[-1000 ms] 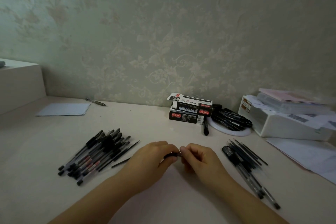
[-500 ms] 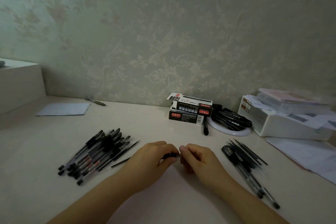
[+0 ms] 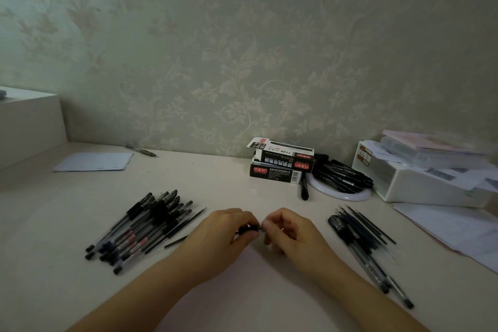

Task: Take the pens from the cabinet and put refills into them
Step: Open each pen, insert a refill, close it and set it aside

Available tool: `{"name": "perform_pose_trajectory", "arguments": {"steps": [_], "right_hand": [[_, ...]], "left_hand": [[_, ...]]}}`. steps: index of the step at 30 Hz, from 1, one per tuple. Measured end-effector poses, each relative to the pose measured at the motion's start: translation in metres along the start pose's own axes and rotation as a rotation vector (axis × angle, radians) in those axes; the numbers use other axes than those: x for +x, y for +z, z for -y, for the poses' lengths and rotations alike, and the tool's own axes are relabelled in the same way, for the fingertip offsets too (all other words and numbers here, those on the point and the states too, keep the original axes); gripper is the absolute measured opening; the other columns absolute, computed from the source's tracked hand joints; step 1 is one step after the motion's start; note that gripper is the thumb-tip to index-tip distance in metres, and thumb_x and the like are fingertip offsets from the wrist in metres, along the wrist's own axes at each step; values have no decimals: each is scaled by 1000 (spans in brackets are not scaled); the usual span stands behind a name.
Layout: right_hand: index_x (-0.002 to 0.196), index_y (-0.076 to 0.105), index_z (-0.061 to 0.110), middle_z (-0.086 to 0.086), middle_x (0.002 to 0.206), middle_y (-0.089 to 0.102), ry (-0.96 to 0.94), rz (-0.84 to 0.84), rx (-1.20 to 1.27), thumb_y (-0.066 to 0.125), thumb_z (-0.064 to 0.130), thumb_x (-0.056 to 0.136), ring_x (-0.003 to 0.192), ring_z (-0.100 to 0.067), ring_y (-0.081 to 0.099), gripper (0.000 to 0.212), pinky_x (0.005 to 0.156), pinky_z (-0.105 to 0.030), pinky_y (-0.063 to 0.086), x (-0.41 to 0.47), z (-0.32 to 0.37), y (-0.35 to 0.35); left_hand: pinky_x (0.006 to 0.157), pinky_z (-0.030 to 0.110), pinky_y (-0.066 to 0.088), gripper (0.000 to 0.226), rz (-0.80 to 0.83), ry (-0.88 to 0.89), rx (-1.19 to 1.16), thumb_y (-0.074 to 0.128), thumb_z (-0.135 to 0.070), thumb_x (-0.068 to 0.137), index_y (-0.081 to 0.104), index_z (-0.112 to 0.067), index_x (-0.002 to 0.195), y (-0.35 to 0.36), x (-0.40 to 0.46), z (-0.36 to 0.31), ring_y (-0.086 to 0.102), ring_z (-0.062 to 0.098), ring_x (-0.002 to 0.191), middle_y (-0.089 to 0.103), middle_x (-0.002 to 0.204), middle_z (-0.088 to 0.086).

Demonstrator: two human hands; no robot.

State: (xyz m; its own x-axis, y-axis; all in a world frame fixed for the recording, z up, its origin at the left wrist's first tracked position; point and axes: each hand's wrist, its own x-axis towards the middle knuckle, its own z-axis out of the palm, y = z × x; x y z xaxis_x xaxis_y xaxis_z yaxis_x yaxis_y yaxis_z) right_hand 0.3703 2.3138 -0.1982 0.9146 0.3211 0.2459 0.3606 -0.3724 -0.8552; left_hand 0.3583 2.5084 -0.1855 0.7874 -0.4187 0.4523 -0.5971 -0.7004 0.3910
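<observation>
— Where's the pen (image 3: 246, 230) now?

— Low over the worktop (image 3: 221, 183), dead centre. The left hand (image 3: 223, 234) has its fingers wrapped round the barrel; the right hand (image 3: 289, 232) pinches the tip end.

— Any advice?

— I'd keep both ends in line and twist gently. Finished pens (image 3: 140, 226) lie at nine o'clock, refills (image 3: 363, 229) at three o'clock, boxes (image 3: 281, 163) at twelve.

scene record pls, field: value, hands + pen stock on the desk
left hand: grips black pen
right hand: pinches the pen's tip end
left pile: capped pens, on desk
right pile: thin refills and pens
boxes: two stacked, by the wall
white plate: heap of black pens
</observation>
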Motion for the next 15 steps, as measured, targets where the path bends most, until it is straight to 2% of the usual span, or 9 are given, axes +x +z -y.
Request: {"name": "perform_pose_trajectory", "arguments": {"steps": [2,5,8,12,15], "right_hand": [[87,66,26,2,78,70,-10,23,-3,61,32,95,71,-13,64,11,69,-25,52,0,-2,-2],[76,63,22,5,65,61,-2,26,-14,56,35,97,62,-7,54,25,65,-26,46,0,-2,-1],[74,63,21,6,65,63,-1,-1,-28,53,45,96,61,-6,55,34,66,-30,48,1,-1,1],[86,66,31,2,79,70,-31,42,-9,57,39,96,68,-5,61,15,68,-23,49,0,-1,0],[78,63,25,6,68,62,-29,54,-9,55,37,97,64,-6,54,24,66,-26,45,0,-3,-2]], "left_hand": [[64,8,35,14,3,-3,-5,54,-35,95,65,-30,102,0,0,0,50,-5,71,61,85,-14],[64,8,34,14,17,8,-16,55,-35,94,66,-29,102,1,0,-2,49,-4,70,60,84,-15],[63,8,34,14,9,10,-18,55,-34,94,66,-28,101,0,0,-3,49,-4,70,61,84,-14],[64,7,34,14,-1,-2,-29,54,-33,95,67,-27,98,-1,0,-3,49,-5,70,60,82,-14],[64,7,33,14,7,6,-27,56,-33,94,68,-27,98,-2,0,-4,49,-5,70,61,81,-14]]}}
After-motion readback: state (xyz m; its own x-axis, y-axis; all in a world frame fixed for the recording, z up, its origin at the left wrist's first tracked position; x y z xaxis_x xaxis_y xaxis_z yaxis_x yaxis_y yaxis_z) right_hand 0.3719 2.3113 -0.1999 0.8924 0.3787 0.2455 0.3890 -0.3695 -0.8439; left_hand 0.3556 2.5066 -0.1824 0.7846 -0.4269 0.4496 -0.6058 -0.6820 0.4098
